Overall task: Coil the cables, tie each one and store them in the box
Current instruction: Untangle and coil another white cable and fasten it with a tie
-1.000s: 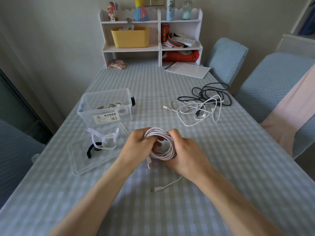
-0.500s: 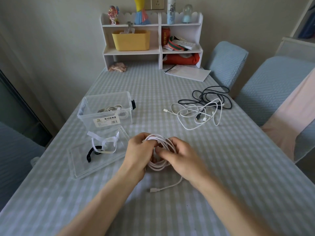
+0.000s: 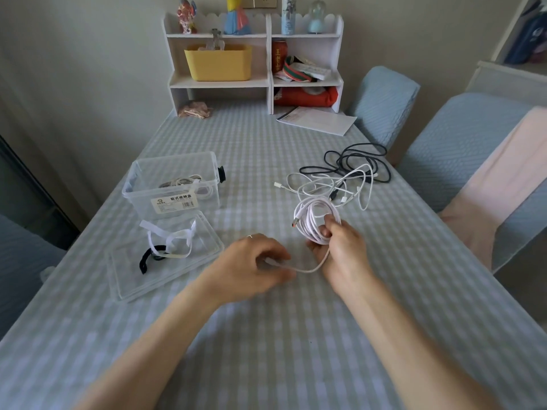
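Observation:
My right hand (image 3: 340, 250) grips a coiled white cable (image 3: 313, 220), holding the coil upright above the table. The cable's loose tail runs down and left to my left hand (image 3: 254, 264), which pinches its end near the tabletop. A clear plastic box (image 3: 174, 184) with a coiled cable inside stands at the left. In front of it lies the clear lid (image 3: 165, 255), carrying white ties (image 3: 174, 238) and a black tie (image 3: 151, 255). A tangle of white cables (image 3: 328, 187) and a black cable (image 3: 355, 161) lies at the right.
A white shelf unit (image 3: 269, 60) with a yellow bin and small items stands at the table's far end. Papers (image 3: 319, 121) lie in front of it. Blue-covered chairs (image 3: 384, 105) stand along the right side. The checked tablecloth (image 3: 266, 350) covers the table.
My hands have come apart. The right hand lifted the coil up and right, and the left hand moved down to pinch the cable's loose end.

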`<state>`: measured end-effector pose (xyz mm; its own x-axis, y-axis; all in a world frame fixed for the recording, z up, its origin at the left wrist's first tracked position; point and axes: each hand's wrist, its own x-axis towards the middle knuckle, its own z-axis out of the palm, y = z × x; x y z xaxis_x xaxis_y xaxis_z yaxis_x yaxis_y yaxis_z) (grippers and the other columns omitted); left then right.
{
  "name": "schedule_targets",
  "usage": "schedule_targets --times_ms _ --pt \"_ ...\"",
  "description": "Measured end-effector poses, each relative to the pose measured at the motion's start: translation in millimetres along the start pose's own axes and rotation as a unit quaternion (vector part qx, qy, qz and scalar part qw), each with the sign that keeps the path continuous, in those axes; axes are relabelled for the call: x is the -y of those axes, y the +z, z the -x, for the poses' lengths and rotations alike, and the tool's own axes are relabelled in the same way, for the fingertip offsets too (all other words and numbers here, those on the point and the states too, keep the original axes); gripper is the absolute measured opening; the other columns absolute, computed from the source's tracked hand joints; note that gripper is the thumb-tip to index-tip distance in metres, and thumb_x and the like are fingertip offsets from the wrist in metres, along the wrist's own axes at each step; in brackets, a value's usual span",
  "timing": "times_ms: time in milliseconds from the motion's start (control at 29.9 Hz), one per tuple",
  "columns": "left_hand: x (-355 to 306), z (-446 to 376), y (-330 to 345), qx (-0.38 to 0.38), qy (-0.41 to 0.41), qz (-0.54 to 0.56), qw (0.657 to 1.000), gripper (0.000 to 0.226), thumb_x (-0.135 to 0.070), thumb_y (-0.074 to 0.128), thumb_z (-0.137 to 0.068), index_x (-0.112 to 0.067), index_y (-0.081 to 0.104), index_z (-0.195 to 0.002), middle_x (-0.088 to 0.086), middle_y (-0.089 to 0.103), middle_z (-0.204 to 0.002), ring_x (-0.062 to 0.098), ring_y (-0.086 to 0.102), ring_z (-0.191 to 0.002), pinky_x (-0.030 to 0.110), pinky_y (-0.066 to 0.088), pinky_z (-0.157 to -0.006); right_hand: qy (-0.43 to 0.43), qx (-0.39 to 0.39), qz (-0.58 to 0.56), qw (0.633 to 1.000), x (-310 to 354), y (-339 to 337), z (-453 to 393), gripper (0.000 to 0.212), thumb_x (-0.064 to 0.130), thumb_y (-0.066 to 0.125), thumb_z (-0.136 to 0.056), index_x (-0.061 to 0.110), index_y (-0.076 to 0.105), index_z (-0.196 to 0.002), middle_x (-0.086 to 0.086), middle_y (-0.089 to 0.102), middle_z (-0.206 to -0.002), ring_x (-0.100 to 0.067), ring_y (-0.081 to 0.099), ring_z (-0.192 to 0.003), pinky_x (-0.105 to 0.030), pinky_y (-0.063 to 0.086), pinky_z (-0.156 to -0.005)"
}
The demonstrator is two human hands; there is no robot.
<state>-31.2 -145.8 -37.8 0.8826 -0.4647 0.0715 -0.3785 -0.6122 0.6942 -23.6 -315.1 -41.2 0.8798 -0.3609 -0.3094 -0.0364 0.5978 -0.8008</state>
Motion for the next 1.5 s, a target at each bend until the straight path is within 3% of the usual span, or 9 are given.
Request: schedule_targets --times_ms 200,401,501,701,801,1002,1169,1336,1503 --pt "15.1 -2.3 -5.2 -0.044 0.089 -0.122 0.988 0.007 -0.014 0.072 -0.085 -0.020 0.073 -0.088 -0.004 0.059 -0.094 0.012 0.057 -0.087 0.029 0.047 -0.081 -0.018 0.010 0.052 0.998 4.0 -1.7 1.5 0.021 0.003 0.043 -0.101 0.010 0.059 -0.089 0.001 0.043 -0.055 -0.012 0.046 -0.053 -0.029 0.044 -0.056" --pt "21.2 -3.3 -25.6 -0.164 0.037 -0.074 0.983 0.005 -0.013 0.072 -0.088 -0.017 0.070 -0.086 -0.006 0.056 -0.096 -0.003 0.060 -0.078 0.005 0.041 -0.072 -0.073 0.044 0.200 0.976 5.0 -11.6 0.5 0.019 0.001 0.046 -0.097 0.010 0.062 -0.091 0.011 0.045 -0.047 -0.007 0.044 -0.053 -0.024 0.036 -0.063" --pt "10.3 -2.8 -31.1 -0.139 -0.045 0.113 0.983 0.007 -0.008 0.068 -0.091 -0.013 0.068 -0.085 -0.003 0.066 -0.082 0.012 0.069 -0.064 0.023 0.056 -0.066 -0.123 0.064 0.328 0.935 0.7 -12.1 6.1 0.011 0.013 0.051 -0.097 0.014 0.060 -0.090 0.010 0.047 -0.055 -0.005 0.045 -0.055 -0.020 0.037 -0.059" --pt "-4.7 -4.5 -20.8 -0.222 -0.100 0.453 0.858 0.024 0.003 0.068 -0.087 -0.009 0.061 -0.106 0.008 0.071 -0.075 0.019 0.068 -0.068 0.028 0.057 -0.069 -0.123 0.068 0.340 0.930 -8.8 -4.9 11.4 0.019 0.021 0.054 -0.097 0.022 0.054 -0.078 0.014 0.050 -0.052 -0.007 0.047 -0.059 -0.027 0.037 -0.066" --pt "-10.4 -9.1 -5.6 -0.248 -0.118 0.506 0.817 0.012 0.000 0.069 -0.088 -0.004 0.062 -0.096 0.009 0.072 -0.077 0.021 0.067 -0.069 0.031 0.058 -0.072 -0.153 0.089 0.391 0.903 -13.5 0.0 18.3 0.019 0.024 0.051 -0.099 0.020 0.052 -0.081 0.010 0.052 -0.061 -0.007 0.049 -0.059 -0.027 0.039 -0.061" --pt "-12.0 -6.4 9.5 -0.314 -0.107 0.359 0.872 0.002 -0.013 0.075 -0.085 -0.015 0.076 -0.085 -0.006 0.074 -0.078 0.003 0.067 -0.073 0.017 0.052 -0.066 -0.164 0.121 0.415 0.887 -17.7 5.0 27.7 0.021 0.025 0.048 -0.101 0.019 0.049 -0.081 0.002 0.057 -0.073 -0.010 0.052 -0.065 -0.017 0.039 -0.060" --pt "-11.9 -1.8 19.9 -0.279 -0.011 0.201 0.939 0.028 -0.006 0.068 -0.086 -0.021 0.067 -0.110 -0.011 0.073 -0.099 0.005 0.067 -0.094 0.022 0.051 -0.082 -0.151 0.116 0.364 0.912 -18.5 7.7 29.2 0.017 0.022 0.050 -0.102 0.014 0.052 -0.087 0.005 0.054 -0.068 0.003 0.047 -0.053 -0.009 0.036 -0.051" --pt "-9.0 -1.5 18.3 -0.244 0.043 0.110 0.962 0.050 0.010 0.050 -0.086 -0.017 0.052 -0.128 -0.009 0.069 -0.113 0.001 0.066 -0.097 0.013 0.048 -0.080 -0.103 0.138 0.326 0.930 -20.6 5.8 28.9 0.023 0.023 0.052 -0.099 0.018 0.049 -0.077 0.011 0.056 -0.059 -0.013 0.057 -0.067 -0.027 0.045 -0.069" --pt "3.8 -1.9 7.1 -0.211 0.115 0.049 0.969 0.052 0.011 0.046 -0.082 -0.010 0.063 -0.127 -0.008 0.070 -0.116 -0.002 0.066 -0.102 0.019 0.053 -0.088 -0.187 0.155 0.441 0.864 -10.0 0.6 27.3 0.023 0.032 0.056 -0.097 0.013 0.060 -0.085 0.000 0.066 -0.070 -0.011 0.062 -0.066 -0.023 0.045 -0.061"
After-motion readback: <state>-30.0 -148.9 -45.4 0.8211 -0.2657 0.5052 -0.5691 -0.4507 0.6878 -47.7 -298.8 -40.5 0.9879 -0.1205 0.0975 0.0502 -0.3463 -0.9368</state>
